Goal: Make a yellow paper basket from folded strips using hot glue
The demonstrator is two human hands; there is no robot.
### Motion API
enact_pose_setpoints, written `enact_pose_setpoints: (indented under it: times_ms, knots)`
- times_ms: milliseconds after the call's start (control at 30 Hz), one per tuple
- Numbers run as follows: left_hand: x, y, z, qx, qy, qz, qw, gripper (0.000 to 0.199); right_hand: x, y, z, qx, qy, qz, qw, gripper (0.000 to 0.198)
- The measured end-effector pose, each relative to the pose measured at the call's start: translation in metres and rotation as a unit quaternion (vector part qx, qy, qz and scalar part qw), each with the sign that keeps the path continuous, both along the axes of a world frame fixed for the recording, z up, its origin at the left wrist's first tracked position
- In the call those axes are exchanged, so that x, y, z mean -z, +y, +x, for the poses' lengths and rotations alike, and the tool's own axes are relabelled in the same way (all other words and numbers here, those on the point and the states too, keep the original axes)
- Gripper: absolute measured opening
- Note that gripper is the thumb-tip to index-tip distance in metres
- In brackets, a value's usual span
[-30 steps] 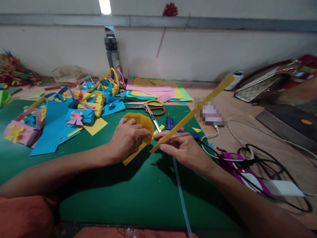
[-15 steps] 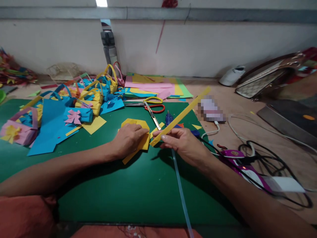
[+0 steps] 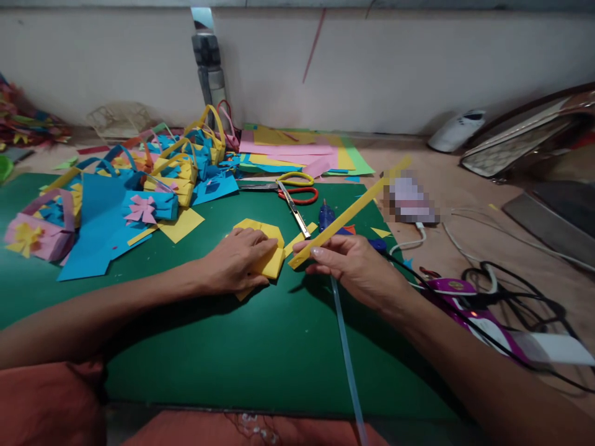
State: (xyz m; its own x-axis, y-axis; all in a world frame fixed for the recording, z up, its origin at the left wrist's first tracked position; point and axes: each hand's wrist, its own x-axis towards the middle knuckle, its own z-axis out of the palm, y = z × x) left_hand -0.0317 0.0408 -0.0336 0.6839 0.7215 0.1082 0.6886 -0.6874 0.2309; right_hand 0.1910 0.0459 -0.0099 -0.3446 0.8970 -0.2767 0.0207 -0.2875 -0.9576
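My left hand [image 3: 239, 257] lies over a folded yellow paper piece [image 3: 272, 263], holding it against the green mat [image 3: 223, 347]. Its fingers rest on top and the thumb is along the lower edge. In my right hand [image 3: 356, 263], a long yellow paper strip [image 3: 353, 210] is pinched near its lower end and slants up to the right. That lower end is close to the folded piece. A blue glue gun [image 3: 326, 215] lies partly hidden behind my right hand, and a clear glue stick [image 3: 346, 353] runs toward me from under it.
A utility knife [image 3: 295, 210] and scissors [image 3: 297, 188] lie beyond my hands. Small paper baskets [image 3: 179, 176] and blue paper [image 3: 95, 229] are at left. Coloured sheets [image 3: 297, 148] lie at the back. A phone [image 3: 411, 198], cables and a purple power strip [image 3: 478, 316] are at right.
The view has tilted down slightly. My left fingers have straightened out a little over the folded paper, with the thumb lower. My right hand still holds the strip at much the same slant.
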Motion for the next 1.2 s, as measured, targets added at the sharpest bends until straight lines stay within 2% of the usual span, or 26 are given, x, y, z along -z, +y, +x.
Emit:
enact_pose_setpoints:
  times_ms: [133,400,600,933,1200]
  knots:
    - [0.002,0.001,0.001,-0.014,-0.042,0.021,0.999,0.049,-0.002,-0.003,0.0,-0.029,0.016,-0.025,0.999,0.021]
    - [0.006,-0.003,0.008,-0.035,-0.077,0.179,0.98,0.046,-0.001,-0.009,0.001,-0.069,0.008,-0.011,0.998,0.028]
    - [0.005,-0.004,0.013,-0.025,-0.077,0.276,0.958,0.039,-0.005,-0.011,0.0,-0.06,-0.002,0.001,0.998,0.029]
    - [0.006,-0.005,0.017,-0.03,-0.064,0.277,0.958,0.036,-0.011,-0.012,-0.001,-0.067,-0.032,0.041,0.996,0.023]
    - [0.006,-0.006,0.017,-0.02,-0.066,0.301,0.951,0.041,-0.012,-0.012,0.0,-0.066,-0.046,0.052,0.995,0.025]
